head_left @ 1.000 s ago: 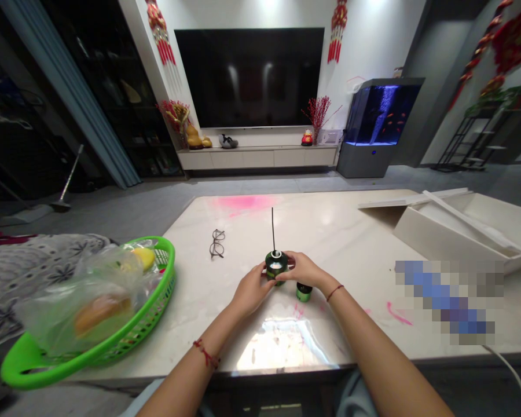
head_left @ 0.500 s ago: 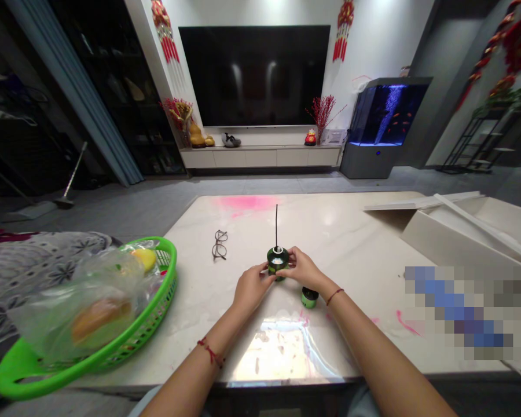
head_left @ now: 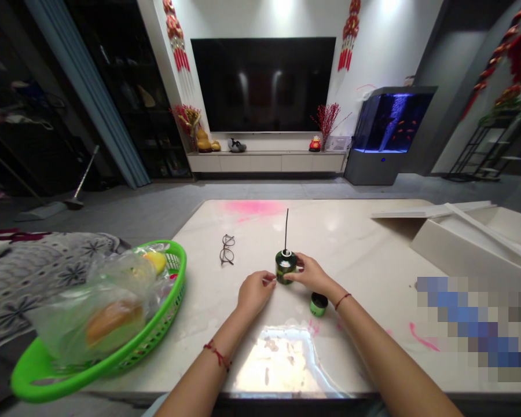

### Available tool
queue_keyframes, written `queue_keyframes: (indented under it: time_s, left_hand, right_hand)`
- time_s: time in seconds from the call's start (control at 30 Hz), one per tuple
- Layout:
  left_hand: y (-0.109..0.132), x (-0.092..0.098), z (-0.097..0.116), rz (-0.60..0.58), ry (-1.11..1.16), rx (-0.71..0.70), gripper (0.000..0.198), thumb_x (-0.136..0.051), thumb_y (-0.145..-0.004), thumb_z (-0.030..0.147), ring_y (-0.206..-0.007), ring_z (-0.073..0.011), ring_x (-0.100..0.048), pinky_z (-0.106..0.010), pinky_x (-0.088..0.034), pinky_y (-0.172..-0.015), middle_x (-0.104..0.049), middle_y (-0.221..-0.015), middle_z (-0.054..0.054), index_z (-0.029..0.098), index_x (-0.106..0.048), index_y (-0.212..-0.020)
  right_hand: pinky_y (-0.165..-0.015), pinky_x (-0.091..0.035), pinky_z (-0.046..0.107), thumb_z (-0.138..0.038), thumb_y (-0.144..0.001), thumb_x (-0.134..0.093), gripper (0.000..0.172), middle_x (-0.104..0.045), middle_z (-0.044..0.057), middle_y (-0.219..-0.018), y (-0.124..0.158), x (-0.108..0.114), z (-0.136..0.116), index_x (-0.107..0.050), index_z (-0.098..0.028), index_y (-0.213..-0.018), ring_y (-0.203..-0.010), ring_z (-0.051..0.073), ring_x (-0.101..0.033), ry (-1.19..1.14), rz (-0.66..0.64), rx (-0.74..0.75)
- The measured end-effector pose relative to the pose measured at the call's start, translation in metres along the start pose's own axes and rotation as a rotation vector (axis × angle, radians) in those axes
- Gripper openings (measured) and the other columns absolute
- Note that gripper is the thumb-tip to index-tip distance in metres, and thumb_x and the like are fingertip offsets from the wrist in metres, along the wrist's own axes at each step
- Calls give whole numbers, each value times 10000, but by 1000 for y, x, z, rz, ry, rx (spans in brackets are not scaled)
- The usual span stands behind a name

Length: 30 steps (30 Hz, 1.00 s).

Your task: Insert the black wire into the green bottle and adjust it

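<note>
No text is legible; the small, round, green-and-black container (head_left: 317, 308) near the right fingers (head_left: 294, 277) bears dark marks (head_left: 315, 309) too small to read.

The dark green bottle (head_left: 285, 269) is partly covered by the right hand (head_left: 315, 274). The lower end of the black stick (head_left: 286, 231) is hidden within the bottle. A blue object (head_left: 464, 321) is obscured by pixelation. The white box (head_left: 455, 244) is cut off at right. Markings on the green container (head_left: 317, 308) cannot be read.

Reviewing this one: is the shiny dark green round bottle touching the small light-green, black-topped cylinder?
Apart. The head view shows white tabletop between the bottle and the cylinder, which sits nearer the camera and to the bottle's right.
</note>
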<state>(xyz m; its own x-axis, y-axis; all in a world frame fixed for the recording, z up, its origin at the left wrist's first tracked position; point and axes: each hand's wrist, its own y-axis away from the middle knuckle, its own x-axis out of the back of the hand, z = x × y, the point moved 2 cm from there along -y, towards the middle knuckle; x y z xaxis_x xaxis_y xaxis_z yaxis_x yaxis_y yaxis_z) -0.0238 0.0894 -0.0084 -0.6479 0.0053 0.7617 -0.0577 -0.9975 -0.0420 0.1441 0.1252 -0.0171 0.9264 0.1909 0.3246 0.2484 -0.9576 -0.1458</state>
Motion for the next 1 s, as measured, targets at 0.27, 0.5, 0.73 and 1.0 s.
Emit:
queue_keyframes:
  time_s: [0.27,0.5,0.73,1.0]
  left_hand:
    - [1,2,-5,-8,-173,-140,244,-535,-735,220,-939,-194,-543,-296,-391,-837,-620,-969,-54,200,-634,-957]
    - [5,-1,-7,-1,-325,-212,268,-493,-790,220,-1079,-231,-468,-353,-337,-925,-540,-1165,-86,195,-583,-1041]
    - [6,-1,-4,-40,-441,-232,259,-469,-803,225,-1036,-242,-492,-357,-373,-877,-552,-1118,-102,179,-565,-1039]
    - [7,0,-2,-74,-487,-229,240,-450,-814,236,-1024,-246,-495,-364,-388,-859,-555,-1107,-110,169,-564,-1014]
  right_hand:
    - [-821,-458,346,-255,-579,-713,435,-630,75,-1001,-9,-2,-3,-571,-155,-977,-893,192,-591,170,25,15]
    - [-785,-479,357,-285,-583,-716,457,-635,87,-1015,-15,-3,3,-575,-159,-999,-867,208,-606,171,43,-12]
    - [-792,-482,369,-279,-580,-723,466,-636,93,-1007,-28,-3,13,-569,-152,-1001,-864,204,-607,151,82,-9]
    - [-783,-492,345,-277,-578,-729,493,-598,118,-1075,-35,1,18,-530,-152,-1012,-902,206,-606,63,72,-92]
